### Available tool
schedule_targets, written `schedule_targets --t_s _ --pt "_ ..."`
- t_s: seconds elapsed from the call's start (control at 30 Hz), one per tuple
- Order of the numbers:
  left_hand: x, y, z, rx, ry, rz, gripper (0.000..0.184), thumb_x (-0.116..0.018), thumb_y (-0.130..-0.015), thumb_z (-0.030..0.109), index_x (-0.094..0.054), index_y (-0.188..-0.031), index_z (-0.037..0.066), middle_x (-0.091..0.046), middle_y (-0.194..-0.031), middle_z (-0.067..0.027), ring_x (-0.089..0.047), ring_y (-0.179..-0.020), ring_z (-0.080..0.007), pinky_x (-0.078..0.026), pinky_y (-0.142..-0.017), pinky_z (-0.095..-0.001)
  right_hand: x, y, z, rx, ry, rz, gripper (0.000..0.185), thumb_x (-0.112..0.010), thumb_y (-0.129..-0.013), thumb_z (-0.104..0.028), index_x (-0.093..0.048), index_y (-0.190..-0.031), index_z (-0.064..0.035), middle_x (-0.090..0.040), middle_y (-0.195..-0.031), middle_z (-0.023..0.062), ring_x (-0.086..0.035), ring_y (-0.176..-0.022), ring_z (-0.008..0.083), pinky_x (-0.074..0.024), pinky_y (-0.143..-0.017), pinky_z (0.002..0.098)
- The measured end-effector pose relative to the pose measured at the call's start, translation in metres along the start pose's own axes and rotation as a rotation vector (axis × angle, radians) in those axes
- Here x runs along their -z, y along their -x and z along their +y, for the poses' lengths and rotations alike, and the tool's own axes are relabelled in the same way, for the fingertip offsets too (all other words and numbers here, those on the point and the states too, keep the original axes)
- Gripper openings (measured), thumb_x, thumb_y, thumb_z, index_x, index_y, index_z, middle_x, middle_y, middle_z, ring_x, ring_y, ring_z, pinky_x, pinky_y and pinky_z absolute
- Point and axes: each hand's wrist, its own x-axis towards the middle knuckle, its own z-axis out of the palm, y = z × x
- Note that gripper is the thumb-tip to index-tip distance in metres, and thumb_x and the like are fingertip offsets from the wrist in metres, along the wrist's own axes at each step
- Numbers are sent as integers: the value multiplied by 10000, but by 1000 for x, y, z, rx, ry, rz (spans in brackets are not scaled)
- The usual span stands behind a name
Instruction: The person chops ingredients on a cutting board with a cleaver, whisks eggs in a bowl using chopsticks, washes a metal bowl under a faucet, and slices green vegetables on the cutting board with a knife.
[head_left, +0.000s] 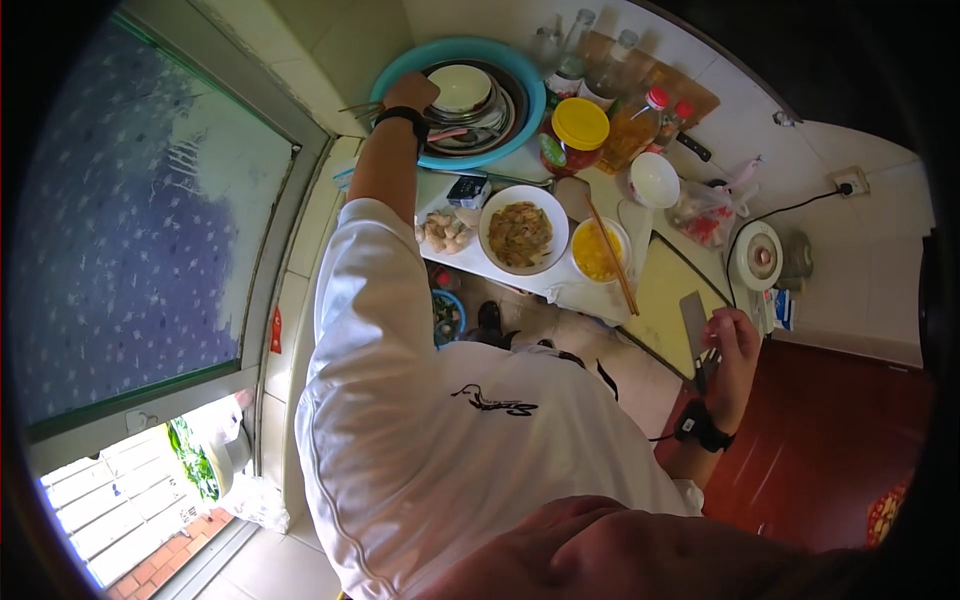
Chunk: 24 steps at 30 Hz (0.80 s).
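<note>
My left hand (412, 92) is closed at the rim of a turquoise basin (535, 100). Thin sticks (358, 108), which look like chopsticks, poke out on its far side. Stacked bowls and plates fill the basin, a white bowl (462, 88) on top. On the right, my right hand (736, 340) hovers half-curled with its fingers apart, beside a cleaver (692, 318) on the yellowish cutting board (655, 290). The cleaver's dark handle lies by the fingers. Between my hands stand a bowl of cooked food (520, 235) and a bowl of beaten egg (598, 250), with chopsticks (612, 258) across it.
Ginger-like pieces (445, 232) and a small dark box (468, 190) lie on the white table. Behind them stand a yellow-lidded jar (580, 122) and several bottles (633, 130). A white bowl (654, 180) and plastic bag (705, 215) sit near the wall. A black cord (775, 208) runs to the socket.
</note>
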Motion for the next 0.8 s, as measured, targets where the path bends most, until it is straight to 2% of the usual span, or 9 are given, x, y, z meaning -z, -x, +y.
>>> schedule_targets --t_s 0.03,0.1,0.2,0.37,0.63,0.8 --pt "2 2 4 -5 2 -5 303 -571 -755 176 -683 -953 -23 -665 -1002 -219 -665 -846 -369 -528 -751 -429 -5 -1 -3 -8 36 -17 178 -547 -940 -193 -604 -945 -25 -565 -764 3 -533 -708 86 -426 -658 223" --pt "4 2 7 8 -46 15 308 -569 -743 160 -690 -980 4 -651 -1047 -226 -632 -962 -381 -499 -841 -432 -13 -1 -2 -11 35 -4 176 -548 -940 -194 -604 -944 -27 -567 -766 1 -535 -709 84 -429 -663 224" --pt "8 4 10 19 -82 -31 306 -573 -752 170 -693 -990 19 -657 -1051 -211 -629 -991 -362 -499 -848 -416 -15 -1 10 -10 49 -7 176 -547 -942 -201 -602 -955 -34 -573 -767 -4 -546 -713 80 -446 -670 227" --pt "2 0 12 18 -115 -34 311 -583 -753 175 -693 -1002 26 -660 -1054 -202 -632 -1000 -349 -497 -851 -405 -10 4 27 0 26 -25 184 -576 -930 -194 -606 -987 -21 -614 -779 20 -588 -724 97 -491 -661 238" --pt "5 -7 20 64 -131 -96 327 -618 -714 171 -700 -997 30 -663 -1056 -195 -643 -994 -319 -488 -861 -374 9 21 58 -34 -40 48 209 -584 -931 -225 -614 -983 -25 -624 -789 13 -592 -725 86 -494 -652 231" --pt "12 -2 32 65 -215 -128 351 -616 -731 168 -685 -1048 35 -645 -1114 -194 -621 -1054 -321 -478 -888 -370 16 32 67 -72 -63 122 204 -582 -931 -223 -617 -974 -27 -623 -787 8 -588 -720 81 -490 -643 232"
